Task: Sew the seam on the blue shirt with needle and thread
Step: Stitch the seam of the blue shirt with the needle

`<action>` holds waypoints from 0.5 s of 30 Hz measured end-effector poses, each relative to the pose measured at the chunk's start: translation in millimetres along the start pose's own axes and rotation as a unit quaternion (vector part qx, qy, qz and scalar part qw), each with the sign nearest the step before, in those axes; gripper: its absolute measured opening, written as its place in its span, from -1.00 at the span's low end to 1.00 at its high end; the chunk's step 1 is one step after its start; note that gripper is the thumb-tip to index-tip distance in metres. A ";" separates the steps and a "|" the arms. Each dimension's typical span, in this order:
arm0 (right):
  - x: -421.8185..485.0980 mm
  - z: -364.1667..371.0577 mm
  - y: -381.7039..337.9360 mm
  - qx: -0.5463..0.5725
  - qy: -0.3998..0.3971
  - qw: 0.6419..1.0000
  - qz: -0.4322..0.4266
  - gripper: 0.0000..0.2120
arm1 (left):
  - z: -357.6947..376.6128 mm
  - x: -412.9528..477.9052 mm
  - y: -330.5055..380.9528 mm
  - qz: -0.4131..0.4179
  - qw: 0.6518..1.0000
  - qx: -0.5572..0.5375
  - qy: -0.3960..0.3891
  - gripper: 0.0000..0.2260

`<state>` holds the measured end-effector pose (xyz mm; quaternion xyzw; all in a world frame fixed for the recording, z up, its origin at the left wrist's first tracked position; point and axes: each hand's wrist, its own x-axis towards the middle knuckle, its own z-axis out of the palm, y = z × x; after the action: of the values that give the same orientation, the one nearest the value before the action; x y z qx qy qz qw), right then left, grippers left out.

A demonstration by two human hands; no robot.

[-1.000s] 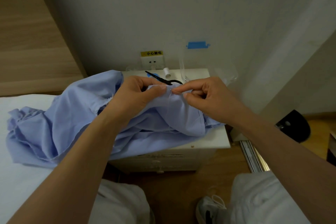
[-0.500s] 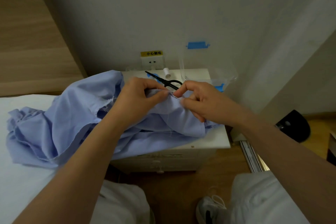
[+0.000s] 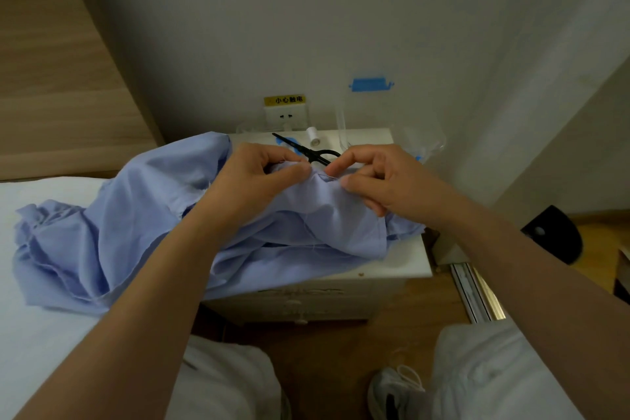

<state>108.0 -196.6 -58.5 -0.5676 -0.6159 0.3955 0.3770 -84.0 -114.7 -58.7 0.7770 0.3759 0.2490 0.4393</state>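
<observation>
The light blue shirt (image 3: 112, 232) lies crumpled across the white bed and the white nightstand (image 3: 405, 266). My left hand (image 3: 252, 181) pinches a raised fold of the shirt at the seam. Just to its right, my right hand (image 3: 381, 177) pinches the thin needle (image 3: 332, 177), which lies across the fold's edge between thumb and forefinger. A fine white thread (image 3: 312, 225) hangs down over the cloth, faint and hard to follow.
Black scissors (image 3: 306, 150) and a white thread spool (image 3: 312, 135) lie on the nightstand behind my hands, near a wall socket (image 3: 286, 114). A clear plastic bag (image 3: 419, 143) sits at the back right. My knees and a shoe (image 3: 395, 392) are below, over wooden floor.
My right hand dropped from a raised pinch down to the fold's edge and the needle now lies against the seam. My left hand kept its hold on the fold.
</observation>
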 end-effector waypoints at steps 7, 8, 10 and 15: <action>-1.7 -2.5 -3.0 0.041 -0.009 0.999 0.010 -0.79 | -4.7 -1.1 -1.4 -0.044 0.995 -0.075 -0.047 -0.82; -1.8 -2.7 -3.0 0.048 -0.011 0.999 0.012 -0.79 | -5.1 -1.1 -1.5 -0.044 0.995 -0.079 -0.049 -0.81; -1.9 -2.9 -3.7 0.056 -0.014 0.998 0.015 -0.79 | -5.8 -1.5 -0.4 -0.047 0.993 -0.089 -0.055 -0.81; -1.2 -1.8 -2.4 0.075 -0.018 0.997 0.016 -0.79 | -7.1 -2.7 1.1 -0.045 0.988 -0.124 -0.084 -0.79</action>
<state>108.8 -197.8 -55.7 -0.5404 -0.5822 0.4567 0.4005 -90.3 -113.7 -54.5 0.7169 0.3389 0.2072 0.5730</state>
